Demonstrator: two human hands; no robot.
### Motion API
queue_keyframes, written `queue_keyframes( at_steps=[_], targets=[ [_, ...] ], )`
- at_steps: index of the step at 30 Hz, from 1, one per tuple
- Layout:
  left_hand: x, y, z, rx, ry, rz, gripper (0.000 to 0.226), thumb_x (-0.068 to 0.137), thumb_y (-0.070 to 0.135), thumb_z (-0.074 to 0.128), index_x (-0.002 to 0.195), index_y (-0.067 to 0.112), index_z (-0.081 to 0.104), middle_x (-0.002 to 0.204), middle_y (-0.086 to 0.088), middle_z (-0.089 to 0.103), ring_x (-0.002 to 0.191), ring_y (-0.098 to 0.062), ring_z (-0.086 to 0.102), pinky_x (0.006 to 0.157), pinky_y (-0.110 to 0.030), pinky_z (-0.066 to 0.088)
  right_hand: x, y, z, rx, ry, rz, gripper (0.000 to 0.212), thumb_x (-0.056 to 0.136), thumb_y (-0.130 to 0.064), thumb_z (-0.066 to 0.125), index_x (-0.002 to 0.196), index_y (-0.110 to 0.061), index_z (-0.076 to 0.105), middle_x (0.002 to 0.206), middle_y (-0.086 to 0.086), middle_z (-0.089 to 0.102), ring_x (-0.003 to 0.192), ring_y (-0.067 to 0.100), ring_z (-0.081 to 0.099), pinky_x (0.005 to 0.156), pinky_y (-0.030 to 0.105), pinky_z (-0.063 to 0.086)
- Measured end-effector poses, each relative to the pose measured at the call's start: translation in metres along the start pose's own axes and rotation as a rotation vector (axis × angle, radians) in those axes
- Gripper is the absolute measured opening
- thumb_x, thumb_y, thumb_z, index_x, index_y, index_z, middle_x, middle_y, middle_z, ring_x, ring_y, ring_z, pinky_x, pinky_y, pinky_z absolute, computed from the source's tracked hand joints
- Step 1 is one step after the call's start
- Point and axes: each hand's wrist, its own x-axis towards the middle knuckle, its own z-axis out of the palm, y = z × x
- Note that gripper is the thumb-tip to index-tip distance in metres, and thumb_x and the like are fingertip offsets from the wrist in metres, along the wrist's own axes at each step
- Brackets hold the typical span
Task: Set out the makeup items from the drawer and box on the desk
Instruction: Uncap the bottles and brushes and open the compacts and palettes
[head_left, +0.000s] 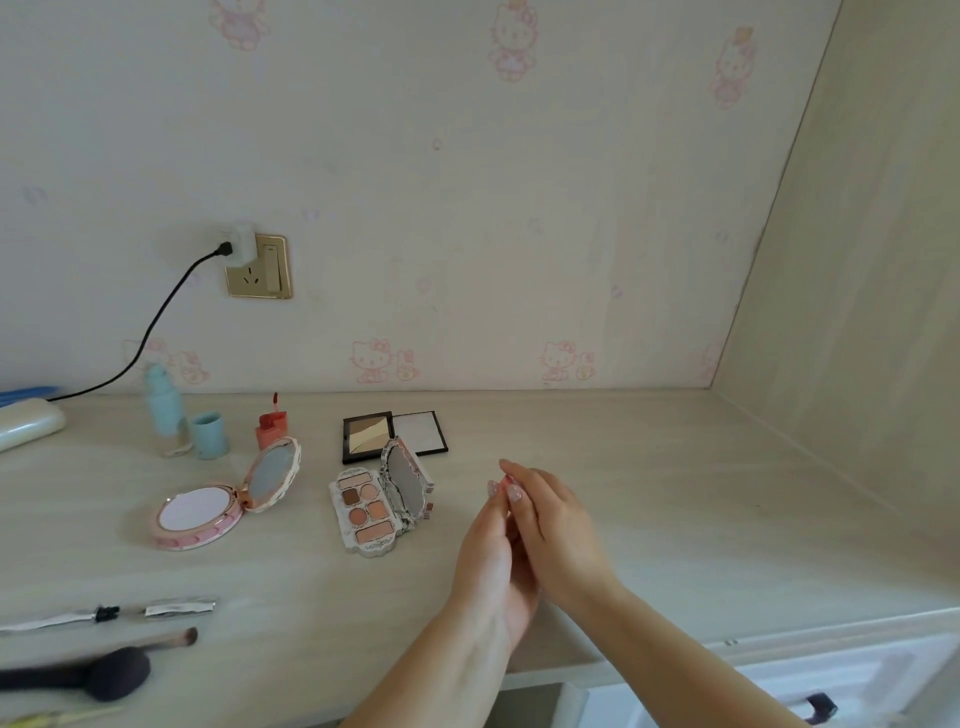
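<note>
i see a small pink item (506, 480), perhaps a lipstick, pinched between the left hand (493, 561) and right hand (556, 525) above the pale woodgrain desk (649, 493), right of the scalloped eyeshadow palette (370, 512) and round glossy compact (200, 512).

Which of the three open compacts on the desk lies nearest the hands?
The ornate silver-edged eyeshadow palette with peach and brown pans, just left of both hands. The round pink powder compact and black rectangular contour palette sit farther off.

Round compact (200, 514) sits left of the eyeshadow palette (370, 512), contour palette (368, 435) behind it, brushes (104, 673) front-left.
</note>
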Motion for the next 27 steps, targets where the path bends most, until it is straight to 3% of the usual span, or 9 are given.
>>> queue_keyframes(
  at_steps=[4,6,8,10,13,15,18,22,27],
  targets=[
    [0.006,0.006,0.001,-0.003,0.049,0.014,0.041,0.096,0.035,0.046,0.118,0.004,0.061,0.122,-0.012,0.064,0.117,-0.021,0.057,0.109,-0.033,0.035,0.006,0.002,0.009,0.013,0.017,0.012,0.041,0.097,-0.035,0.030,0.131,-0.027,0.052,0.125,-0.004,0.057,0.117,0.015,0.048,0.097,0.024,0.038],
    [0.010,0.009,0.003,0.012,0.074,0.023,0.038,0.097,0.034,0.045,0.112,0.005,0.063,0.112,-0.011,0.067,0.109,-0.019,0.061,0.103,-0.031,0.041,0.010,0.002,0.012,0.034,0.034,0.039,0.038,0.099,-0.031,0.032,0.130,-0.028,0.052,0.124,-0.005,0.057,0.116,0.014,0.049,0.096,0.024,0.038],
    [0.015,0.010,0.004,0.048,0.124,0.046,0.033,0.098,0.032,0.043,0.095,0.007,0.064,0.087,-0.008,0.070,0.077,-0.014,0.067,0.076,-0.028,0.054,0.016,-0.001,0.008,0.201,0.073,0.156,0.034,0.100,-0.032,0.032,0.128,-0.032,0.052,0.119,-0.006,0.059,0.114,0.012,0.053,0.096,0.026,0.042],
    [0.021,0.012,0.002,0.069,0.181,0.066,0.033,0.099,0.030,0.041,0.089,0.007,0.062,0.069,-0.007,0.071,0.053,-0.012,0.064,0.054,-0.026,0.054,0.024,-0.002,0.002,0.346,0.117,0.233,0.034,0.100,-0.036,0.028,0.126,-0.034,0.050,0.113,-0.009,0.061,0.111,0.010,0.057,0.095,0.030,0.045],
    [0.026,0.017,0.003,0.078,0.194,0.073,0.032,0.100,0.029,0.041,0.094,0.006,0.062,0.079,-0.012,0.073,0.070,-0.018,0.067,0.065,-0.033,0.058,0.036,-0.003,-0.006,0.410,0.120,0.255,0.034,0.100,-0.036,0.025,0.120,-0.033,0.053,0.106,-0.010,0.064,0.106,0.008,0.061,0.096,0.035,0.048],
    [0.028,0.020,0.005,0.064,0.201,0.075,0.030,0.100,0.028,0.041,0.096,0.006,0.060,0.089,-0.015,0.069,0.079,-0.022,0.064,0.075,-0.037,0.056,0.046,-0.001,-0.012,0.539,0.134,0.355,0.034,0.101,-0.037,0.025,0.112,-0.029,0.056,0.104,0.000,0.069,0.097,0.012,0.065,0.090,0.037,0.052],
    [0.033,0.023,0.006,0.050,0.215,0.079,0.030,0.100,0.029,0.041,0.097,0.006,0.059,0.090,-0.015,0.068,0.077,-0.022,0.063,0.068,-0.034,0.059,0.056,0.003,-0.021,0.881,0.166,0.627,0.037,0.100,-0.042,0.029,0.107,-0.020,0.057,0.098,0.014,0.072,0.085,0.022,0.069,0.073,0.035,0.056],
    [0.034,0.026,0.007,0.103,0.243,0.078,0.028,0.101,0.027,0.039,0.098,0.007,0.059,0.088,-0.013,0.068,0.074,-0.021,0.063,0.063,-0.034,0.059,0.059,0.015,-0.020,1.060,0.157,0.770,0.038,0.099,-0.044,0.032,0.105,-0.015,0.056,0.096,0.019,0.071,0.087,0.027,0.069,0.070,0.034,0.054],
    [0.030,0.024,-0.001,0.441,0.307,0.238,0.016,0.089,0.022,0.051,0.100,0.012,0.055,0.102,-0.009,0.057,0.093,-0.021,0.056,0.085,-0.034,0.049,0.064,0.022,-0.009,1.084,0.167,0.827,0.037,0.100,-0.042,0.032,0.113,-0.014,0.053,0.093,0.020,0.069,0.079,0.028,0.066,0.073,0.037,0.054]
  ],
)
